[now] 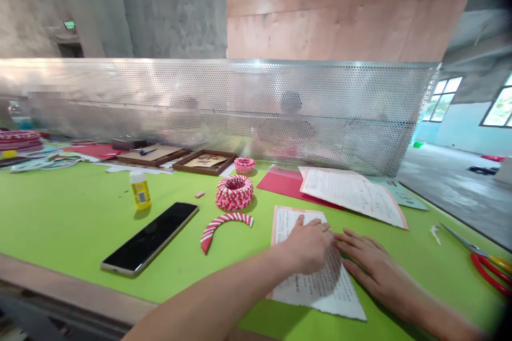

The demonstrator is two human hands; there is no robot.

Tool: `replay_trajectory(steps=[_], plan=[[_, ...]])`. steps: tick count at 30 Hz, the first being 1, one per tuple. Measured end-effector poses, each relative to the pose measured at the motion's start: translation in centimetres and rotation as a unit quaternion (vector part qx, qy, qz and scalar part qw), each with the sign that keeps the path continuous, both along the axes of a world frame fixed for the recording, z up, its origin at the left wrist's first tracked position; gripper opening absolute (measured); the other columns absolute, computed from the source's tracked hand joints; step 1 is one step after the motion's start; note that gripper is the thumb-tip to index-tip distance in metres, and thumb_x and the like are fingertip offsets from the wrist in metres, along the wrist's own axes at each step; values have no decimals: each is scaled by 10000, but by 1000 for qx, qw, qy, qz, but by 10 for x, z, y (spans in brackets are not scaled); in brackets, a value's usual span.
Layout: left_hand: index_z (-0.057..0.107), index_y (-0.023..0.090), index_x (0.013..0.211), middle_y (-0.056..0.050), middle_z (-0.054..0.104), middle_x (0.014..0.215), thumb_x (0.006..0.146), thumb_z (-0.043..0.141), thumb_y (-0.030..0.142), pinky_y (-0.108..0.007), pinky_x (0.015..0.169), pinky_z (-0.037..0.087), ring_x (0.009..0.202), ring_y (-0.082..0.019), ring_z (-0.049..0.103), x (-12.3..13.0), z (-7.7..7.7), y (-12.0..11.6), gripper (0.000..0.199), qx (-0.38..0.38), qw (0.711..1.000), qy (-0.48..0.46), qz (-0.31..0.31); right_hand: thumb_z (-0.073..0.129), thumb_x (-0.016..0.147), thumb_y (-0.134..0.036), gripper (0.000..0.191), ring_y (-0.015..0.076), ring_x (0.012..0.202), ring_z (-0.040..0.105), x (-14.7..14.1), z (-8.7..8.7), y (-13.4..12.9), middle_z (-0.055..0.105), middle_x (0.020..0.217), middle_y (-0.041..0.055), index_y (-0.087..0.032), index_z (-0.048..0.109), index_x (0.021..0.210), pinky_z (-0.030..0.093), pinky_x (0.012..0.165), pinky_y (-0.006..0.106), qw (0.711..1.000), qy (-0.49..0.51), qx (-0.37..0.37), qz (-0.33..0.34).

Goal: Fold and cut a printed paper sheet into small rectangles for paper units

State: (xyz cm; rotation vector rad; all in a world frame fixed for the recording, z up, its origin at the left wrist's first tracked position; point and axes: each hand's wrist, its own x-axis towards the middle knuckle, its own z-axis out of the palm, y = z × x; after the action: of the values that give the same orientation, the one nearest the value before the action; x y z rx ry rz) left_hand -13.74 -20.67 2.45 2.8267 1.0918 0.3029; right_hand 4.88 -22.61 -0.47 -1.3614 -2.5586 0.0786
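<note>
Head view: two bare forearms reach in from the bottom edge over a green mat (60, 213).

Left hand (308, 245): rests on the upper part of the sheet, fingers lightly curled and together, gripping nothing that shows.

Right hand (378, 269): lies on the mat, its fingers spread and open, their tips just touching the sheet's right edge; it seems to steady the sheet rather than pinch it, though the view is too poor to be sure.

Sheet (316, 293): printed paper with a pink border, lying on the mat between the hands, slightly askew; its text is too small to read.

Handling: flat, spread fingers and even pressure from both sides hold thin paper steadier than fingertips alone.

Beside: a phone (150, 238) lies face up to the left, past a red-and-white paper arc (224, 224); scissors (486, 261) lie to the right.

Farther: a paper-coil ring (234, 192), a glue bottle (140, 190), a printed page (352, 197), red card (280, 184) and a wooden frame (204, 162).

Back: a perforated metal screen (240, 85), with a blurred person (290, 122) behind it.
</note>
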Motion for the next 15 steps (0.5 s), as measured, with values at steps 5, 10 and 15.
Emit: replay_trajectory(steps=[5,10,15], plan=[[401,189,1166,-73,424,1272,798,298,181,-577,884,285,1161,-242,348,-6,-20,10,383,-6,1000,-1,2,288,849,-415,466,236,1205,295,-5,-2,-6,425,1273,39,-226,332,1273,264,961,475,1000,-7,-7,16],[379,219,1181,-48,391,1300,809,290,213,-580,894,264,1183,-233,312,-8,-26,11,383,-13,1000,-8,5,249,860,-397,485,225,1197,311,-8,0,-19,452,1247,72,-155,341,1270,274,966,468,999,-41,-5,-5],[374,222,1197,-45,369,1315,825,262,205,-573,917,229,1196,-233,292,-7,-29,16,389,-24,1000,-14,7,256,863,-341,426,243,1159,374,-7,10,-55,443,1247,41,-180,426,1218,334,927,491,997,-77,22,-5]])
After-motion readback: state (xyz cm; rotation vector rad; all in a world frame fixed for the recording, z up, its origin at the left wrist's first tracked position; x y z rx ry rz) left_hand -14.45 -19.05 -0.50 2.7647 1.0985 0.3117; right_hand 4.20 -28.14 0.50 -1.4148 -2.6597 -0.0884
